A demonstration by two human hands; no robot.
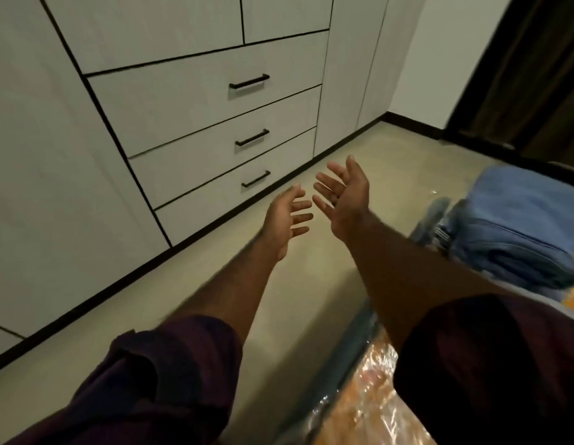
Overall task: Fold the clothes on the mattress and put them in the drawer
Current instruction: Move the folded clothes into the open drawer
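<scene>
Both arms reach forward over the floor, palms facing each other. My left hand (287, 216) has its fingers spread and holds nothing. My right hand (342, 194) is also spread and empty, a little higher and farther out. A stack of folded blue clothes (517, 229) lies on the plastic-wrapped orange mattress (369, 406) at the right, beside my right forearm. Three pale drawers with black handles stand shut in the wardrobe ahead: top (249, 81), middle (252, 137) and bottom drawer (255, 178).
A beige floor (215, 277) runs between the wardrobe and the mattress. A black skirting strip lines the wardrobe base. Tall cabinet doors (346, 75) stand right of the drawers, and a dark curtain (536, 75) hangs at the far right.
</scene>
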